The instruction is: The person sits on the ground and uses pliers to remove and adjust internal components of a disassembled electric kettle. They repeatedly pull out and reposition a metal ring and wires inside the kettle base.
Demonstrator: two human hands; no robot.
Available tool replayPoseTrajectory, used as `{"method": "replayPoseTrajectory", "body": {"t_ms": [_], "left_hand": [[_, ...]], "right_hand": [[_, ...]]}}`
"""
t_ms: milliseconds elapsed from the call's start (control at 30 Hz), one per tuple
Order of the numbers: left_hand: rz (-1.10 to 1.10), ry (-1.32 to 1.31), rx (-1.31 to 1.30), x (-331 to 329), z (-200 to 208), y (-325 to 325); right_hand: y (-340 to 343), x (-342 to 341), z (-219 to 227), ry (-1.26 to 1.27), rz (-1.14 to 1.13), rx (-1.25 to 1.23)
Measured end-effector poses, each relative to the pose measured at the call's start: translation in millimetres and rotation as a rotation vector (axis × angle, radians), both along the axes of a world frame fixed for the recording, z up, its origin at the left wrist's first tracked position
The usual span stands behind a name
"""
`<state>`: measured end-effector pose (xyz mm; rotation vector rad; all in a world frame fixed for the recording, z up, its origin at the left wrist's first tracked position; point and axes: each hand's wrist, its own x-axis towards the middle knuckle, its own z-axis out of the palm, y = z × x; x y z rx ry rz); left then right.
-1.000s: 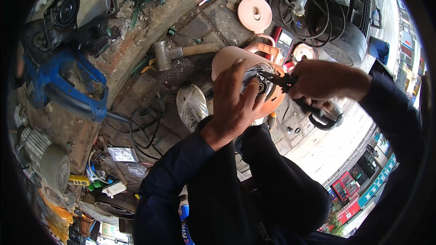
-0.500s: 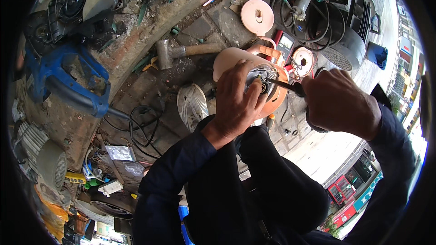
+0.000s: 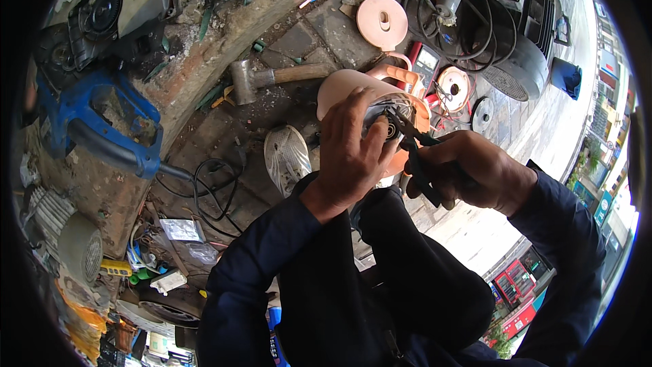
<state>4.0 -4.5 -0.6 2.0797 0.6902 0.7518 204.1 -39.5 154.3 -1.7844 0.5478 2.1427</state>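
Note:
A pinkish-beige electric kettle [image 3: 331, 92] lies on its side in front of my knees, its opened underside toward the right. My left hand [image 3: 348, 153] clasps the kettle, with the thumb and fingers at the rim of the open base. Dark-handled pliers [image 3: 424, 171] are gripped in my right hand [image 3: 479, 171]. Their jaws reach into the base, beside a dark round fitting [image 3: 391, 130] near my left fingertips. Whether the jaws pinch a part cannot be made out. Behind the kettle rests a round pink kettle base [image 3: 382, 22].
A hammer [image 3: 252, 81] lies left of the kettle, with a red meter [image 3: 426, 61] behind it. Another round pink part [image 3: 453, 88] and a grey disc [image 3: 483, 114] sit to the right. Cables and a large grey machine [image 3: 516, 61] stand farther back; a blue tool [image 3: 102, 122] is at left.
My right hand has come down and left, turning the pliers steeper, with their jaws still at the kettle's open base. The grey disc now shows. My left hand has hardly moved.

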Motion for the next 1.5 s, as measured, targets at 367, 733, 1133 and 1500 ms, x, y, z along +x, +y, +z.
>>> {"method": "replayPoseTrajectory", "body": {"t_ms": [367,733,1133,1500], "left_hand": [[0.000,-0.007,0.005,-1,-2,-1],[-0.001,-0.018,0.016,1,-5,-2],[0.005,-0.005,0.012,1,-5,-2],[0.015,-0.022,0.006,1,-5,-2]], "right_hand": [[14,-1,3,-0.075,-0.005,-0.061],[66,-11,27,-0.430,2.306,0.940],[49,8,24,-0.428,1.520,0.391],[25,10,6,-0.107,0.217,-0.095]]}}
